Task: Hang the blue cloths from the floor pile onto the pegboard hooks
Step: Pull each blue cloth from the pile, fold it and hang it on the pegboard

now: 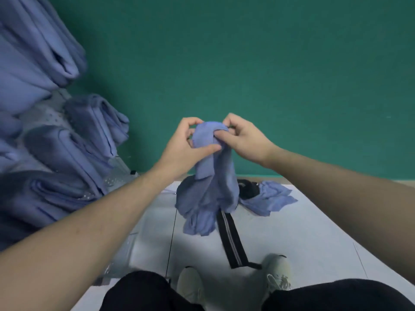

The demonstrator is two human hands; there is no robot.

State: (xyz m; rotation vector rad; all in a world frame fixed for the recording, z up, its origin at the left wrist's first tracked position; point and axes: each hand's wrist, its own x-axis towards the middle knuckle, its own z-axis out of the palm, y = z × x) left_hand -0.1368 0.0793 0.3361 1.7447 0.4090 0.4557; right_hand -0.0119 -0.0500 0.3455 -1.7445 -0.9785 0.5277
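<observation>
**Two-hand grip on a raised blue cloth**

The left hand [186, 145] and the right hand [243, 138] both pinch the bunched top of one blue cloth [213, 176], fingers curled into the fabric; the rest hangs freely below the grip. Beneath and right of the grip, another blue cloth [269, 197] lies on the floor [314, 232] beside a dark strap [231, 236]. Left of the grip, hung cloths [56, 142] cover the pegboard [48, 116]. A green wall [247, 63] stands behind.

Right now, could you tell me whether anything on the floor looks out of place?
Yes: a black striped strap lies across the white floor, running under the blue cloth that both hands hold, toward the remaining blue cloth. It isn't a cloth.
</observation>
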